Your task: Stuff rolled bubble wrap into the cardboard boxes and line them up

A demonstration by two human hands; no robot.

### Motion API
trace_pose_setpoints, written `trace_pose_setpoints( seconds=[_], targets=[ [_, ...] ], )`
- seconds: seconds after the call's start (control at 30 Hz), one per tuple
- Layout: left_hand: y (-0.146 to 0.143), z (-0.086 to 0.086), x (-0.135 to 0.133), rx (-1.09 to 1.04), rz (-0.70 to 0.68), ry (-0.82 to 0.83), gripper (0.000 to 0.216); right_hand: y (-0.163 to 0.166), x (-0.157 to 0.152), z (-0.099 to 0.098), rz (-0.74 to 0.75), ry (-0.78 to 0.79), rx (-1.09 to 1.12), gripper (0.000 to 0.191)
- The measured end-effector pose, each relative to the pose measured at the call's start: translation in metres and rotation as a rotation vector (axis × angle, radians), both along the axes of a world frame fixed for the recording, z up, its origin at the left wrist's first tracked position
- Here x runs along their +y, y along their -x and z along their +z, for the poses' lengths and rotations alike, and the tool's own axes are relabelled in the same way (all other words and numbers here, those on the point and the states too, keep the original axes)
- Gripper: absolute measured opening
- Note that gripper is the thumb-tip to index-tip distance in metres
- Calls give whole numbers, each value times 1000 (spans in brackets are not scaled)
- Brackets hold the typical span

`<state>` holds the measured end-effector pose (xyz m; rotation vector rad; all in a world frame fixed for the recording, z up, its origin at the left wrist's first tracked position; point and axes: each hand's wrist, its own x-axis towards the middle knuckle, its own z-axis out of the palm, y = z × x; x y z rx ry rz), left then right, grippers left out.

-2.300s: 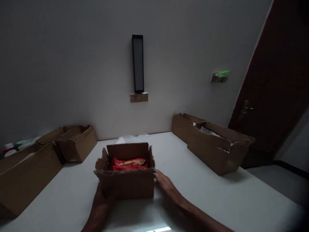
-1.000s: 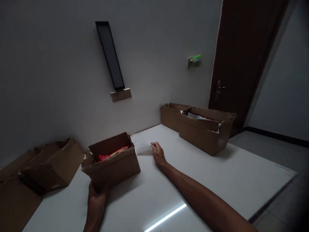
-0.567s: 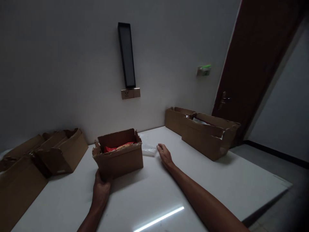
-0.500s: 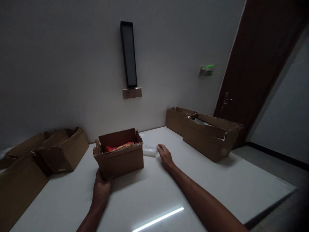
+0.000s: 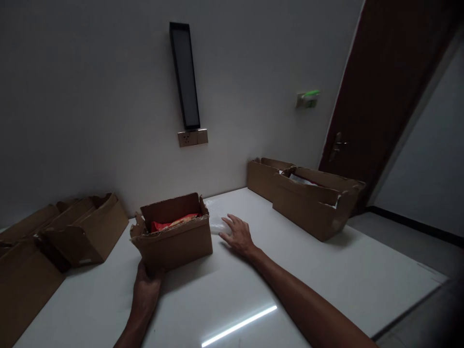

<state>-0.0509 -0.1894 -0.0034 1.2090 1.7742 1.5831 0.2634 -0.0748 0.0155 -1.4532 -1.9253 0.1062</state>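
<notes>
Pretty dim in this room: plain grey wall (image 5: 246, 72), dark reddish door (image 5: 377, 96) over on the right, and a glossy white table (image 5: 290, 270) with a bright strip of light (image 5: 239, 326) reflecting off its near part. Up on the wall hangs a tall, narrow panel with a black frame (image 5: 185, 75), and just under it sits a socket plate (image 5: 193, 138). Nearer the door there's a second plate with some bright green thing (image 5: 311, 99) on it, too blurry for me to make out.

So the person's got a small cardboard box (image 5: 177, 246) a bit left of the middle, open top, ragged edges, with a red packet (image 5: 177, 222) lying inside. Left hand (image 5: 147, 290) has hold of the box at its lower near-left corner; most of the fingers are tucked out of sight. Right hand (image 5: 237, 237) is loose and spread out, right by some clear plastic (image 5: 216, 223) lying on the table just beside the box. Can't tell if the fingertips actually touch it.

More torn-top boxes along both sides: a cluster (image 5: 101, 237) on the left, and a nearer box (image 5: 311, 208) plus a farther box (image 5: 264, 179) on the right, with something whitish showing in the nearer one.
</notes>
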Motion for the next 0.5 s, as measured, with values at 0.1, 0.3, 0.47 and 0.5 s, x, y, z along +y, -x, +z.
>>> trace_pose_setpoints(
  seconds=[0.1,0.3,0.47,0.5],
  targets=[
    [0,-1,0,-9,0,-1,68,2,-6,1,77,-88,-56,54],
    [5,-9,4,-20,-6,6,72,8,-14,2,176,-213,-81,47],
    [7,-4,2,-77,-19,-47,70,23,-23,1,324,-276,-59,51],
    [6,-2,2,-85,-20,-61,69,25,-25,1,337,-262,-56,53]
  ],
)
